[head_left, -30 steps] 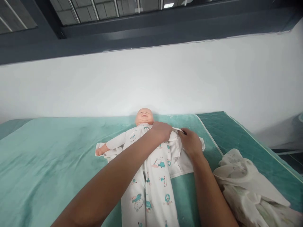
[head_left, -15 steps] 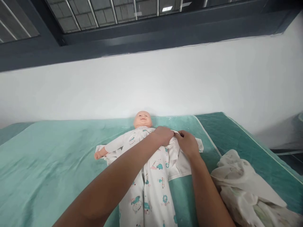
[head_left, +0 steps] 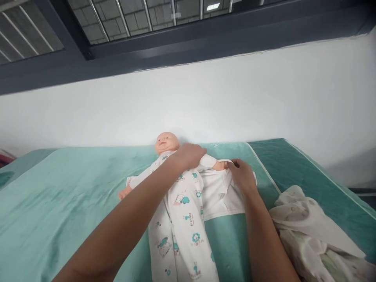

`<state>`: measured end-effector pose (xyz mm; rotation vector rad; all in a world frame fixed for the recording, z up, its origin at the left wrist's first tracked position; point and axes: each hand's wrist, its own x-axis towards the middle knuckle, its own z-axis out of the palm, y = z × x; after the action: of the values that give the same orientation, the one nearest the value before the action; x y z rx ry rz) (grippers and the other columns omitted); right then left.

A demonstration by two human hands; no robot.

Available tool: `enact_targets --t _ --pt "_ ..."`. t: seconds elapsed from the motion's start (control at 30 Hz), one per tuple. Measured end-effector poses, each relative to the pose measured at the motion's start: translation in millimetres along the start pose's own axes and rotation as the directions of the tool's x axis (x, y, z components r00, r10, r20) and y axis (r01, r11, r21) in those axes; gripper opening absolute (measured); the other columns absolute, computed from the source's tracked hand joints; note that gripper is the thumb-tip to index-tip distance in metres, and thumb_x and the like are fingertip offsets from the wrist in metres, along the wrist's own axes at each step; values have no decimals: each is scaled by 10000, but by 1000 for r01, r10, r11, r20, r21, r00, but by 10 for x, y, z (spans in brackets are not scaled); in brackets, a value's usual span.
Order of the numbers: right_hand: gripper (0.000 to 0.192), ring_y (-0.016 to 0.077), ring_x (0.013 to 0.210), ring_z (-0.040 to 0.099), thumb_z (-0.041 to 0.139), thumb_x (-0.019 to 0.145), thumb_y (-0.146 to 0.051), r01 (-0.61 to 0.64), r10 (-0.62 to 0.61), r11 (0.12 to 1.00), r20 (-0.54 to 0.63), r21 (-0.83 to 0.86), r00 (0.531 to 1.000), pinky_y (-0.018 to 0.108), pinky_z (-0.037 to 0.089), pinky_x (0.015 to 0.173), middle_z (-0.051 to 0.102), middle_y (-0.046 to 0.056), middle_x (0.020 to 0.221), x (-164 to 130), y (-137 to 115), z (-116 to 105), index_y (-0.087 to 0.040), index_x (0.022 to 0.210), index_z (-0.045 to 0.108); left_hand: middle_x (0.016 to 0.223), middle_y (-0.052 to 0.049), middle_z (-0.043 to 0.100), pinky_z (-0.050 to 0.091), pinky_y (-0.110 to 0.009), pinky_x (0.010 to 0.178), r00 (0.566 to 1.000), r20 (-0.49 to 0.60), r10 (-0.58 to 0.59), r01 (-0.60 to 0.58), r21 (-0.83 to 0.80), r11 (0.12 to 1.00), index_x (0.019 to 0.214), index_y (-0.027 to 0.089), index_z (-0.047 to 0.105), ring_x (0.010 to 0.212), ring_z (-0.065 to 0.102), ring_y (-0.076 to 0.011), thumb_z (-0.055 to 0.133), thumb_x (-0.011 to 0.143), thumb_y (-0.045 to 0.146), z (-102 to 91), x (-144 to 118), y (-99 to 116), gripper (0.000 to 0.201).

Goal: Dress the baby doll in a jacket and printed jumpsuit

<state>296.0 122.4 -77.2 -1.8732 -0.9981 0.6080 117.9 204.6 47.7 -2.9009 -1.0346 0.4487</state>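
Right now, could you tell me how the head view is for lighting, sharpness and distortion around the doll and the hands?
Head view: soft, even light with no glare; faint shadows under the forearms on the green sheet. The doll, left hand and right hand look reasonably sharp. The wide lens bends the window frame and wall edge. The cloth pile at the corner looks slightly soft.

doll's legs (head_left: 182,250) cut off below, white cloth pile (head_left: 317,235) cropped at corner, left hand (head_left: 189,154) fingers hidden
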Motion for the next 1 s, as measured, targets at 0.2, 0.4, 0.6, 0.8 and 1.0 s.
enact_targets --t 0.2,0.4,0.6,0.8,1.0 --pt "296 234 856 653 584 717 -396 -35 25 972 48 231 999 313 458 716 734 70 927 82 128 -8 -189 908 674 917 -78 689 434 -310 638 999 -27 -29 29 -11 1000 1027 201 565 752 648 -227 514 768 89 -16 -65 -54 287" --pt "359 255 1006 670 638 610 -250 115 -38 752 -132 649 991 372 537 802 707 94 1087 119 199 -45 -198 965 628 1021 -111 683 479 -339 673 999 -22 48 -49 -49 998 1083 182 553 856 667 -259 516 793 111 107 143 135 300" --pt "367 229 1075 645 446 672 -177 291 -31 875 -555 387 831 411 487 968 683 99 1108 24 88 31 -178 992 625 1153 -130 655 510 -397 812 996 70 53 -45 -110 993 1147 158 557 1028 638 -284 568 801 157 228 306 421 346" --pt "363 228 1060 620 473 831 -308 267 -242 937 -133 224 961 406 469 958 669 96 1166 -233 -240 377 -188 1131 639 1139 -94 678 481 -419 911 954 -275 -121 16 -355 935 1047 185 622 1100 606 -268 454 929 286 379 -345 206 229" --pt "373 232 1266 486 498 903 -417 347 -361 929 111 129 926 430 364 1088 593 69 1315 -440 -431 585 -246 1214 612 1257 -34 646 452 -317 1002 695 -353 -627 -44 -891 453 1147 236 605 1170 582 -176 413 960 338 972 -940 -240 287"
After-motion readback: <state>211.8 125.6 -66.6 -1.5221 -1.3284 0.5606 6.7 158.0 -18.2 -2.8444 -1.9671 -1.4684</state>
